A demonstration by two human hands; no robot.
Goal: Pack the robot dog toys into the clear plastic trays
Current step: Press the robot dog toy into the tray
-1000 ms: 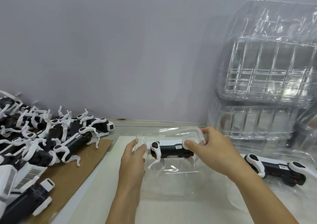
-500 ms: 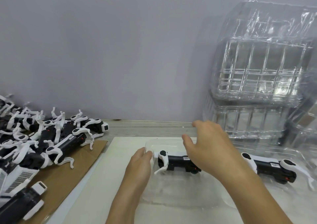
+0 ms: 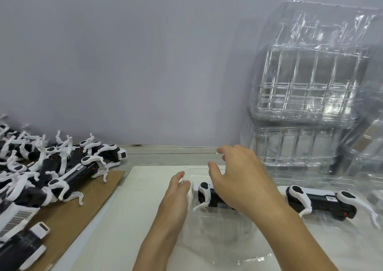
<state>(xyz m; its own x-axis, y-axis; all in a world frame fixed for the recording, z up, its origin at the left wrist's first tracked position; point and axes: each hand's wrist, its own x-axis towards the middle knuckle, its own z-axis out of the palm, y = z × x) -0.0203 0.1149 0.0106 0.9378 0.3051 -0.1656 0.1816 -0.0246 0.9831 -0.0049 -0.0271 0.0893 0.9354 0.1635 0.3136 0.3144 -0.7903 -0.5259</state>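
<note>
A black-and-white robot dog toy [image 3: 204,194] lies in a clear plastic tray [image 3: 217,235] on the white board in front of me. My left hand [image 3: 176,194] pinches the tray's left rim between thumb and forefinger. Just above the toy's body hovers my right hand [image 3: 238,179], its fingers loosely spread and holding nothing; it hides the toy's right half. Another robot dog toy [image 3: 319,202] lies in a second clear tray [image 3: 342,225] to the right.
A heap of several robot dog toys [image 3: 62,167] covers brown cardboard [image 3: 68,214] at the left. Tall stacks of empty clear trays [image 3: 310,88] stand at the back right against the grey wall. A white board [image 3: 132,219] covers the table.
The tray with the toy came down from a raised tilt to lie flat. My right hand let go of its right end and now hovers over the toy.
</note>
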